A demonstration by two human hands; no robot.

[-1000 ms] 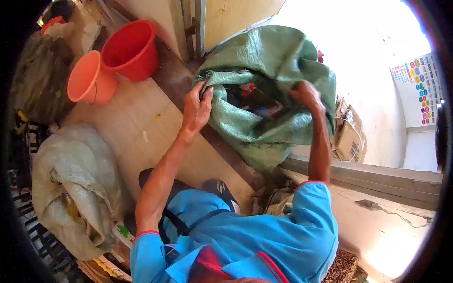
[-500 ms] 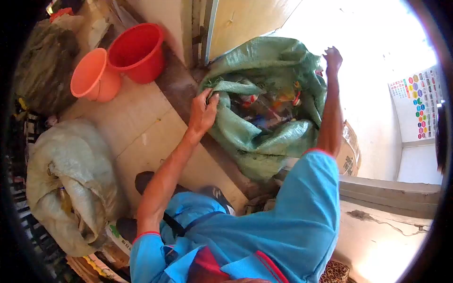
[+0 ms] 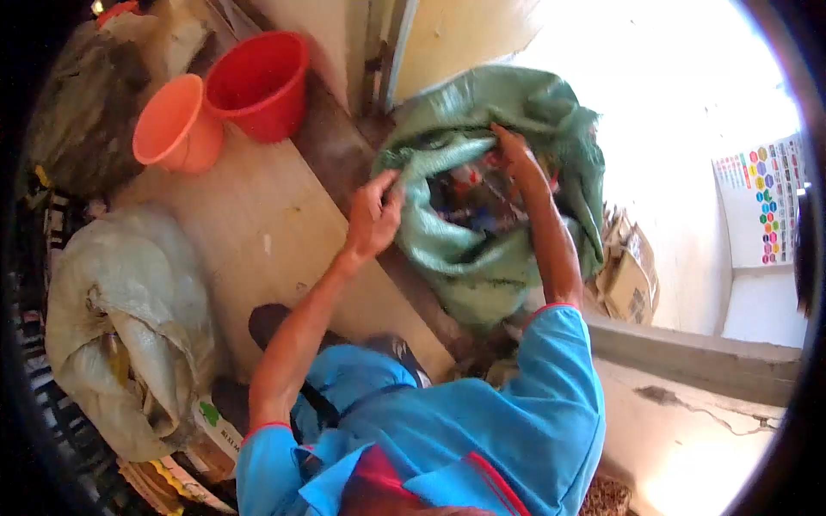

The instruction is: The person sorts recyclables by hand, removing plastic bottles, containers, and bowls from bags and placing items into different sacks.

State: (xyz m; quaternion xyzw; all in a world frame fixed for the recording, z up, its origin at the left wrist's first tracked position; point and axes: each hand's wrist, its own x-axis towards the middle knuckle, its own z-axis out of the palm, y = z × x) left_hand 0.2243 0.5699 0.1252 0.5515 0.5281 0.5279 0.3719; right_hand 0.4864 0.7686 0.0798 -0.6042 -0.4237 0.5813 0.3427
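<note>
A large green woven sack [image 3: 452, 271] stands before me with its mouth gaping and its rim folded. Inside it lies a mix of small items, among them red, white and blue pieces [image 3: 482, 211] that are too blurred to name. My left hand [image 3: 374, 215] is closed at the left side of the rim, fingers curled on the green fabric. Over the sack's mouth, my right hand [image 3: 518, 159] has its fingers stretched toward the inner fold at the far side, touching or nearly touching it. Nothing shows in its fingers.
An orange bucket [image 3: 179, 129] and a red bucket [image 3: 262, 86] stand at upper left. A pale stuffed sack [image 3: 138, 301] sits to my left beside a black crate [image 3: 64, 421]. Flattened cardboard [image 3: 626, 271] lies right of the green sack, near a concrete ledge [image 3: 697, 353].
My right hand has moved left from outside the sack's right rim to over its mouth. My left hand stays at the left rim. The view has shifted slightly.
</note>
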